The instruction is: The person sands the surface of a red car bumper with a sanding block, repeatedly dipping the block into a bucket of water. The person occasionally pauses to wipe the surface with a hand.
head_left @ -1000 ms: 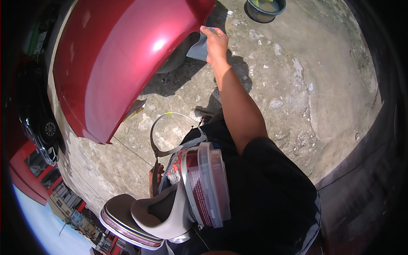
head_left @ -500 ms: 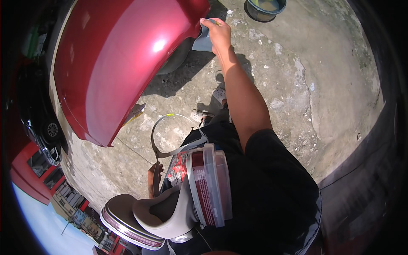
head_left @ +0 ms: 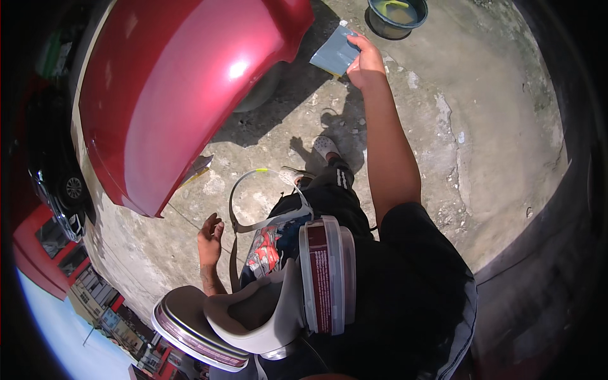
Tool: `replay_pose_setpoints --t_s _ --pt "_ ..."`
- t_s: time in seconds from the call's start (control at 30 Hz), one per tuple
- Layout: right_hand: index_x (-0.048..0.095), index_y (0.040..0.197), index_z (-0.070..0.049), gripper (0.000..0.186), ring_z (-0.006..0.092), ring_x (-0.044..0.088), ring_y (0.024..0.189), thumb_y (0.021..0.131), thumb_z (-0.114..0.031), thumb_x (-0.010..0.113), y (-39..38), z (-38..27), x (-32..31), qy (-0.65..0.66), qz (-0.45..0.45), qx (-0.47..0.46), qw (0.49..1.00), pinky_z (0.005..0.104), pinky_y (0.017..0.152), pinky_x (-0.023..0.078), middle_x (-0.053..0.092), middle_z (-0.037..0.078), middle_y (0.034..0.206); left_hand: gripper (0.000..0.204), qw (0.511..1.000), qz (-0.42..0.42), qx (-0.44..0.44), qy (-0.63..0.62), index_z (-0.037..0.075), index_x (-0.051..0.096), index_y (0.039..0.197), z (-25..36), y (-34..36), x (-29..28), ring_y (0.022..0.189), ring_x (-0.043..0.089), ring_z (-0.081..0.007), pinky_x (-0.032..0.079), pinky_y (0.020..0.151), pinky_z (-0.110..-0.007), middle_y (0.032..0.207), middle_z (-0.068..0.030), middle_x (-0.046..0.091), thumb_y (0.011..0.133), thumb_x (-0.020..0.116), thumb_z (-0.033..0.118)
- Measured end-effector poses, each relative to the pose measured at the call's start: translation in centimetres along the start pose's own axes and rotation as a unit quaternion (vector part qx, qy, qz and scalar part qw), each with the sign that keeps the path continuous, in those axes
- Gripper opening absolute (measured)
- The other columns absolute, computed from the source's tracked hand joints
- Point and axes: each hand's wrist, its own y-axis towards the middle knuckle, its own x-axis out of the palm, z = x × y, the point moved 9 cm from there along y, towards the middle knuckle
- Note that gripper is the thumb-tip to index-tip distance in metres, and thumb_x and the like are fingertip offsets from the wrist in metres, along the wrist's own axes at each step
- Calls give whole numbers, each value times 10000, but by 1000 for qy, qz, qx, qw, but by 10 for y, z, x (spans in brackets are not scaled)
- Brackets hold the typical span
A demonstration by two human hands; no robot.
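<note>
- On a sunlit concrete yard (head_left: 506,126), a person's right hand (head_left: 368,62) is clamped on a blue-gray sheet (head_left: 335,52) at the far center of the scene, thumb pressed flat over its right edge, the other fingers mostly hidden beneath.
- To the near left, the left hand (head_left: 210,242) hangs in the air, its fingers loosely curled and parted, thumb slightly away from them, just left of a mask strap (head_left: 247,227).
- The single sheet, thin, flat and roughly four-sided, tilts just right of a red car panel (head_left: 190,95) and apart from it; a sliver of yellow shows along its near edge.
- The one large panel, smooth, curved and glossy, fills the far left, sunlight glaring off its shine.
- Far right of the sheet stands one round, dark bucket (head_left: 383,28), holding cloudy water (head_left: 405,14) and one yellow-green object whose kind cannot be made out.
- Two pale, hole-punched clogs (head_left: 326,145) rest on the rough, chipped ground, below dark trousers bearing white stripes.
- Nearest the camera hangs one gray, molded mask (head_left: 278,316) with two rounded filters (head_left: 335,278), one left and one right.
- At the left edge sits one shiny black car (head_left: 63,183).
</note>
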Motion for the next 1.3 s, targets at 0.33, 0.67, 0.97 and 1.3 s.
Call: replay_pose_setpoints --t_s 0.33,0.67,0.97,1.3 --pt "608 1012 -30 83 80 570 751 939 -70 604 -105 12 -18 -144 -6 -46 988 239 656 439 635 23 889 410 917 -89 367 130 28 586 1220 311 51 97 1054 610 -337 445 977 -374 1136 -166 634 835 707 99" --pt "551 995 -51 163 112 588 672 887 -90 666 -64 33 -10 -179 26 -60 982 273 581 482 613 27 836 375 927 -129 313 163 26 622 1175 203 57 130 966 646 -357 520 836 -410 1087 -194 659 851 703 197" --pt "548 1083 0 285 178 636 653 881 -143 689 22 0 44 -315 -20 -149 937 337 595 537 672 119 830 359 994 -93 -4 60 -3 643 1132 -121 -3 79 905 691 -274 530 792 -358 965 -160 707 871 690 239" --pt "620 925 6 235 155 611 573 818 -163 745 34 -6 45 -400 17 -156 903 322 529 513 649 84 726 340 987 -106 -109 56 -11 647 1120 -137 -57 70 900 696 -270 529 784 -360 958 -165 711 876 682 222"
